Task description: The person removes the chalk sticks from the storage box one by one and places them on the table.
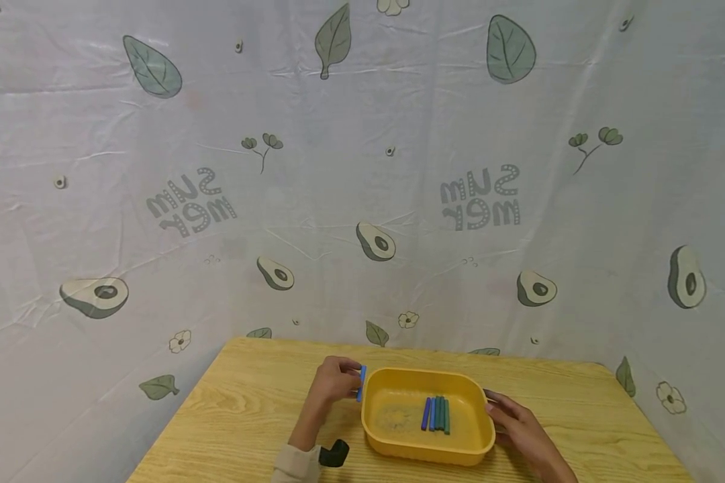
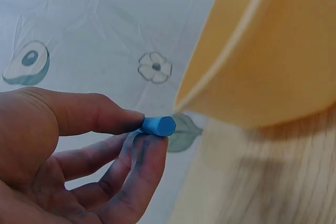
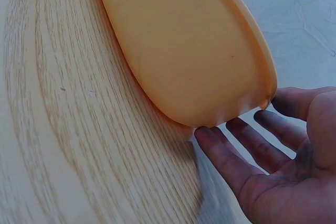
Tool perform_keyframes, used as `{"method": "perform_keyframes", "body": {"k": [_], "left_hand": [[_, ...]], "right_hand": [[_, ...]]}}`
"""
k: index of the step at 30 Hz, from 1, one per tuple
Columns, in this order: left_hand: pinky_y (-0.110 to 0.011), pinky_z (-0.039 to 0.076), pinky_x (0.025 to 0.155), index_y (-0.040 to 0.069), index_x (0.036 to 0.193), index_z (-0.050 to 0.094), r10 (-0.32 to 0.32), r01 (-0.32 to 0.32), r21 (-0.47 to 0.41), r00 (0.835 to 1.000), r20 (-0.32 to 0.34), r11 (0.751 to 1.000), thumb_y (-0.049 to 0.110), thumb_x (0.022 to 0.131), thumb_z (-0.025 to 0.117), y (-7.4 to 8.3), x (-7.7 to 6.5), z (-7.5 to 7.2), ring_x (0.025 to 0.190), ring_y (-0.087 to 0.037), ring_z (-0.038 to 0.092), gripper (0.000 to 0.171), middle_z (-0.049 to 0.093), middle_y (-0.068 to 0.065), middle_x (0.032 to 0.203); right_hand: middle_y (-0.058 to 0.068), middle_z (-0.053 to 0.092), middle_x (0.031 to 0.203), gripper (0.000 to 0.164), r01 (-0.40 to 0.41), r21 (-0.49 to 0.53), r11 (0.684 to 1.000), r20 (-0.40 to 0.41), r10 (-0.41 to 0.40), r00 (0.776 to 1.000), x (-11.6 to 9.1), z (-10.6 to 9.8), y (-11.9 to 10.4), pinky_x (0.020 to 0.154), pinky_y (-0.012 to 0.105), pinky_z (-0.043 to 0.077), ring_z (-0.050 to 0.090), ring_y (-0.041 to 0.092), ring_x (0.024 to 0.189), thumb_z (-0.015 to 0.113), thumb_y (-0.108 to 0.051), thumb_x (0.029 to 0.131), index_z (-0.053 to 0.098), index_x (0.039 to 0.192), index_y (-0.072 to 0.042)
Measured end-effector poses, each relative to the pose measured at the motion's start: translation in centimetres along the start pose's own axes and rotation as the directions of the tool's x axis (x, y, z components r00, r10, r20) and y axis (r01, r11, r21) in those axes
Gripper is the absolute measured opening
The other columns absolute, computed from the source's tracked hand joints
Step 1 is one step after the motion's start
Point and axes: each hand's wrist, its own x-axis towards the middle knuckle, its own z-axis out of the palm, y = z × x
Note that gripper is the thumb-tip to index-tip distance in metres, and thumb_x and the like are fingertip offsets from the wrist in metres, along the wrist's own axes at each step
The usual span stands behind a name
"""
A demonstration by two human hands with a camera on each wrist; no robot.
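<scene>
My left hand (image 1: 336, 380) is just left of the yellow plastic basin (image 1: 425, 454), apart from its wall. Between thumb and fingers it pinches a light blue chalk stick (image 2: 159, 126), whose round end faces the left wrist camera. Dark dust stains the fingers. At the basin's right end, my right hand (image 1: 522, 433) holds the rim, thumb at the edge and fingertips against the outer wall. Inside the basin several chalk sticks lie side by side: a purple stick (image 1: 425, 414), a blue stick (image 1: 432, 416) and green sticks (image 1: 446, 417).
Chalky dust (image 1: 394, 417) marks the left part of the basin's floor. The basin stands on a wood-grain table (image 1: 254, 396). Behind the table hangs a pale sheet (image 1: 332, 194) printed with leaves and avocados. A black band (image 1: 334, 454) is on my left wrist.
</scene>
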Motion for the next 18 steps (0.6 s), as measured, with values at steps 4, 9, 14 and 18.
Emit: {"method": "perform_keyframes", "body": {"k": [4,9,14,18], "left_hand": [[-0.041,0.068,0.074,-0.011,0.122,0.072,-0.009,0.009,-0.008,1.0,0.0,1.0,-0.003,0.09,0.072,-0.9,-0.2,-1.1,0.079,-0.022,0.075,0.033,0.072,-0.02,0.104],[-0.041,0.067,0.074,-0.011,0.124,0.071,-0.032,0.032,-0.006,0.999,-0.019,0.999,-0.003,0.091,0.071,-2.0,-0.4,-2.4,0.081,-0.02,0.074,0.034,0.072,-0.023,0.11],[-0.041,0.067,0.072,-0.012,0.125,0.071,-0.046,0.047,0.021,0.998,-0.05,0.999,-0.003,0.091,0.069,-3.1,-0.6,-3.6,0.08,-0.02,0.074,0.035,0.072,-0.024,0.11],[-0.042,0.067,0.073,-0.014,0.125,0.07,-0.05,0.052,0.041,0.997,-0.062,0.998,-0.005,0.091,0.071,-4.0,-0.7,-4.7,0.083,-0.022,0.075,0.035,0.074,-0.026,0.111]], "right_hand": [[0.034,0.046,0.161,0.072,0.002,0.003,1.0,0.005,-0.002,1.0,0.0,-0.1,0.1,0.097,0.049,0.063,0.07,0.034,0.128,0.054,-0.036,0.114,0.029,0.166,0.006],[0.035,0.043,0.162,0.074,0.006,-0.002,1.0,0.021,-0.006,1.0,0.0,-0.2,0.1,0.098,0.049,0.063,0.069,0.035,0.13,0.054,-0.038,0.114,0.027,0.167,0.006],[0.035,0.043,0.162,0.075,0.005,0.0,1.0,0.026,-0.005,1.0,-0.1,-0.2,0.1,0.098,0.049,0.063,0.069,0.035,0.13,0.054,-0.039,0.113,0.027,0.167,0.006],[0.035,0.044,0.162,0.075,0.008,0.0,1.0,0.028,-0.008,1.0,-0.2,-0.2,0.1,0.099,0.049,0.063,0.069,0.034,0.13,0.054,-0.039,0.113,0.027,0.166,0.007]]}}
